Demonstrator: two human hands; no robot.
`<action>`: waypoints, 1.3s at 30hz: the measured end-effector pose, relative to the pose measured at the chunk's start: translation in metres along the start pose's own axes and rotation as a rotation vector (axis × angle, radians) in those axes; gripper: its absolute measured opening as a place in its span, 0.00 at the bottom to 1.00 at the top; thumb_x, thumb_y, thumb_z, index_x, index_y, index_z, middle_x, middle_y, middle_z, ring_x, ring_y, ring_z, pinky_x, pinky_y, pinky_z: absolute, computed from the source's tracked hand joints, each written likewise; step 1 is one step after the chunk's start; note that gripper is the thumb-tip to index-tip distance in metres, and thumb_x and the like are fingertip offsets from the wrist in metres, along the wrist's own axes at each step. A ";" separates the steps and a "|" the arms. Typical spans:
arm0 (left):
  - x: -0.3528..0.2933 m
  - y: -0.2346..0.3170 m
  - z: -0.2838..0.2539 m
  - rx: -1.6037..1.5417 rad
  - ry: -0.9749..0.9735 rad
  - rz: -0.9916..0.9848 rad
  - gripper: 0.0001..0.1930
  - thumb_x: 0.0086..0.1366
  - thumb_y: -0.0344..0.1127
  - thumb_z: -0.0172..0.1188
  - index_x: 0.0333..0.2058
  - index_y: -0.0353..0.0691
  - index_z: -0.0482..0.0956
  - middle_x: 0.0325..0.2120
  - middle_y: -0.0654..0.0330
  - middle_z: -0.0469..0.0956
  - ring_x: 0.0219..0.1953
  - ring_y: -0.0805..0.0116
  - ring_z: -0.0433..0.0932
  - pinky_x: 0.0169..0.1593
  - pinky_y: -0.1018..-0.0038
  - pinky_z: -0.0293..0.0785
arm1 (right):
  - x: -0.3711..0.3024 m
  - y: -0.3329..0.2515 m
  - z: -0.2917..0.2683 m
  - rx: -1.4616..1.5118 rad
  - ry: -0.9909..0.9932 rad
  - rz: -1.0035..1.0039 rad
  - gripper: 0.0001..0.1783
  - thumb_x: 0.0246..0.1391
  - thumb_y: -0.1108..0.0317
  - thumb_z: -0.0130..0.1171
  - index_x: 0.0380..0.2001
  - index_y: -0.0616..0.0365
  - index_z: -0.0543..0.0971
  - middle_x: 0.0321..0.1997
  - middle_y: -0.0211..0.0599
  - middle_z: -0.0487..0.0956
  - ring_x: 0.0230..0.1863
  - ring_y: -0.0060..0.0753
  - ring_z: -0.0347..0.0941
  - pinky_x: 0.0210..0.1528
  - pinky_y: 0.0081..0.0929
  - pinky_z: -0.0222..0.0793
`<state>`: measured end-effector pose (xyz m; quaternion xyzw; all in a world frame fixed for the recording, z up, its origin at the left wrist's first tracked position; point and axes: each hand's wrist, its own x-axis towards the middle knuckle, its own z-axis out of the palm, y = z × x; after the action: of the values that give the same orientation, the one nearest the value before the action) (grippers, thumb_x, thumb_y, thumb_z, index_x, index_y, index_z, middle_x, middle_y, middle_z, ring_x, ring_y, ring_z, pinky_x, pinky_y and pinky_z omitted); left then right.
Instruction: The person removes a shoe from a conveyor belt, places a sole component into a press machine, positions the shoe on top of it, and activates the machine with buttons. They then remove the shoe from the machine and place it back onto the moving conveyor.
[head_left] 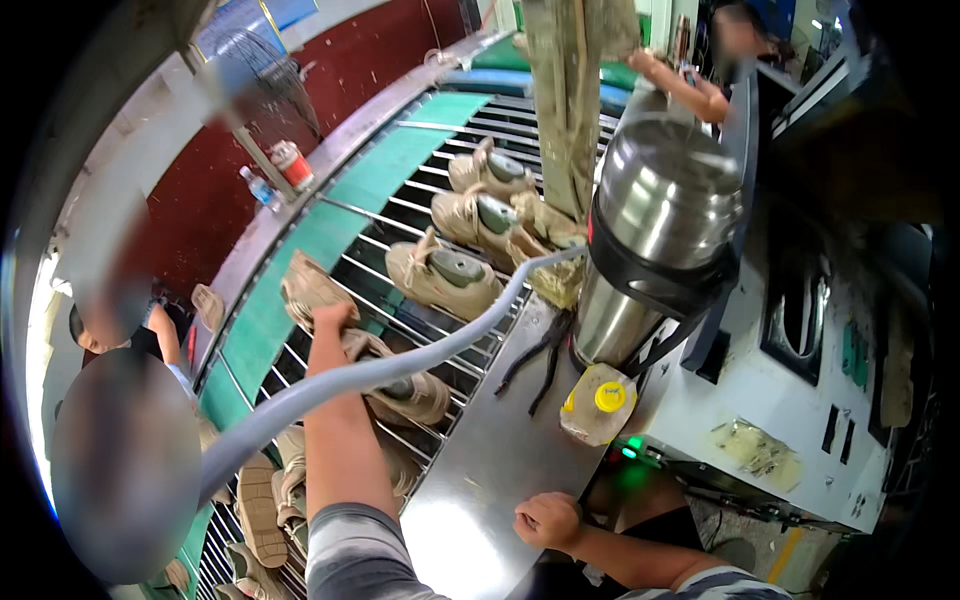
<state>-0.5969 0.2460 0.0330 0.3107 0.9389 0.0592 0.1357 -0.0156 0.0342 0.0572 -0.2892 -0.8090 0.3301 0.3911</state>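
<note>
My left hand (333, 318) reaches out over the rod conveyor (400, 215) and grips a tan shoe (308, 290) lying sole-up at its left side. Another tan shoe (410, 395) lies just under my forearm. My right hand (548, 521) rests as a closed fist on the steel work plate (500, 450), holding nothing that I can see. A grey hose (380, 372) crosses in front of my left arm.
Several more tan shoes (445, 272) ride the conveyor further away, and others (262, 505) lie below on the near left. A steel cylinder machine (655, 230) stands at the right, with a yellow-capped bottle (598, 402) and black pliers-like tool (540, 352) on the plate. Other people work at left and far back.
</note>
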 end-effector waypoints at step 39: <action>-0.699 -0.030 -0.086 -1.772 -1.555 0.675 0.41 0.65 0.68 0.40 0.57 0.33 0.69 0.35 0.46 0.81 0.43 0.48 0.77 0.50 0.57 0.71 | -0.111 -0.189 -0.276 0.222 -0.317 0.099 0.70 0.20 0.61 0.78 0.69 0.57 0.48 0.56 0.43 0.68 0.58 0.39 0.67 0.58 0.37 0.64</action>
<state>-0.1004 -0.1990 0.2621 0.2913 0.1154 0.5083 0.8021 0.2304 -0.0774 0.2827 -0.2282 -0.8038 0.4775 0.2718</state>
